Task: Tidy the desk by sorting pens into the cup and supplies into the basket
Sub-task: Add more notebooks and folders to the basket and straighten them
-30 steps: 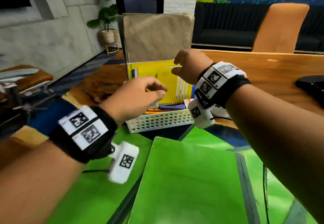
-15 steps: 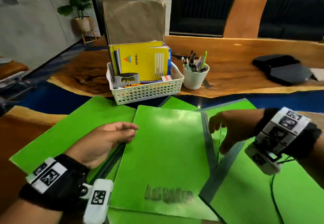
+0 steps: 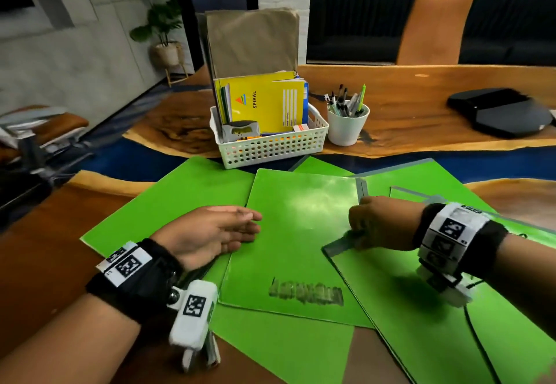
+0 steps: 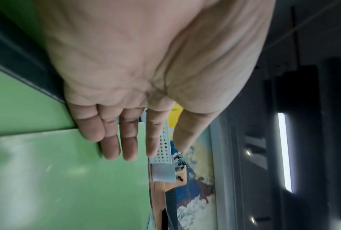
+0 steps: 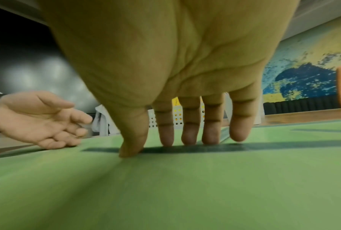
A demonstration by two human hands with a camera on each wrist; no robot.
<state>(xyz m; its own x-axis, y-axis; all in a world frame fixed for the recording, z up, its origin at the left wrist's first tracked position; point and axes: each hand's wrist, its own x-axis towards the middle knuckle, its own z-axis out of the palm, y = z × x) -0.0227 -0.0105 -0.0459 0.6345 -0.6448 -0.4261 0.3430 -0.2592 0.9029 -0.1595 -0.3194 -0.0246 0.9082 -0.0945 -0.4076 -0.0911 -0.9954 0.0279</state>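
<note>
Several green folders lie overlapping on the desk in front of me. My left hand point(image 3: 249, 227) point(image 4: 145, 149) lies open with straight fingers at the left edge of the middle folder point(image 3: 301, 233) and holds nothing. My right hand point(image 3: 361, 227) point(image 5: 165, 147) presses its fingertips on the grey spine point(image 3: 340, 245) of the right folder point(image 3: 406, 308), thumb down on the green cover. Behind the folders stands the white perforated basket point(image 3: 270, 149) with a yellow spiral notebook point(image 3: 264, 106). To the right of the basket is the white cup point(image 3: 346, 128), full of pens point(image 3: 349, 100).
In the basket stand a tall brown envelope point(image 3: 252, 40), a grey stapler point(image 3: 240, 129) and small supplies. A black flat object point(image 3: 502, 115) lies at the far right of the wooden desk point(image 3: 421, 137). An orange chair point(image 3: 433, 28) stands behind it.
Both hands have come down from the basket to the green folders. The right hand's fingertips now touch the grey spine, and the left hand has slid to the middle folder's edge.
</note>
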